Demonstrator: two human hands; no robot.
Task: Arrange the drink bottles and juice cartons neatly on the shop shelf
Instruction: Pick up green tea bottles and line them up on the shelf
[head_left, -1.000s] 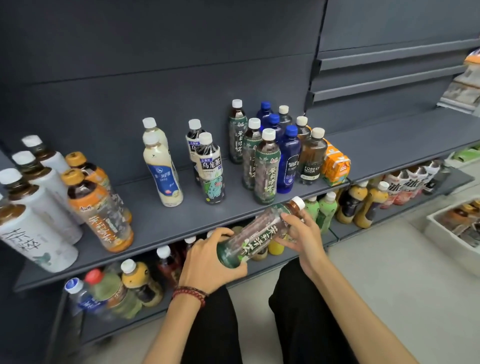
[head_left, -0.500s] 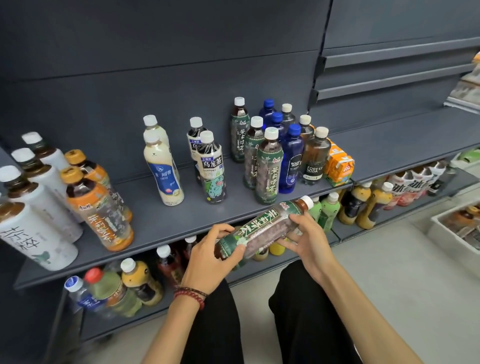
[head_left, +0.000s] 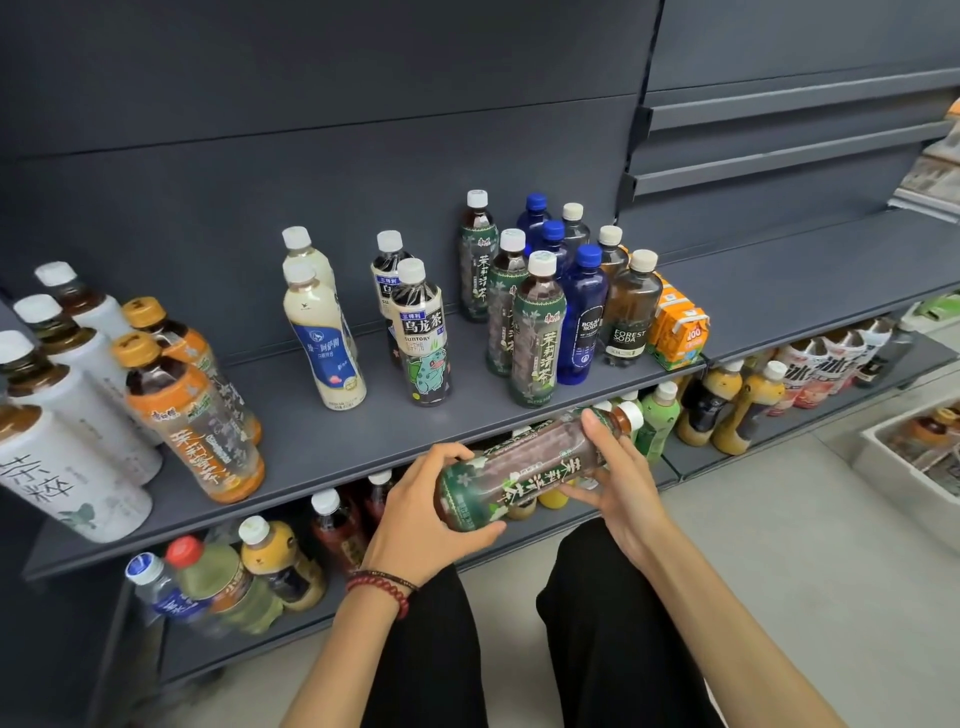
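Juice cartons (head_left: 678, 332) right of bottles (head_left: 540, 301)

- The white tea bottle (head_left: 62, 467) at your far left is cut by the edge.
- Your green tea bottle (head_left: 524, 467) hides most of the lower-shelf bottles (head_left: 553, 500) behind it.
- The white crate (head_left: 883, 457) at right is cut off, its contents blurred.

Open shelf (head_left: 291, 431) strip noted between orange tea bottles (head_left: 192, 415) and milk tea bottle (head_left: 324, 343); rightward, passage blocked by green tea bottles (head_left: 537, 332).
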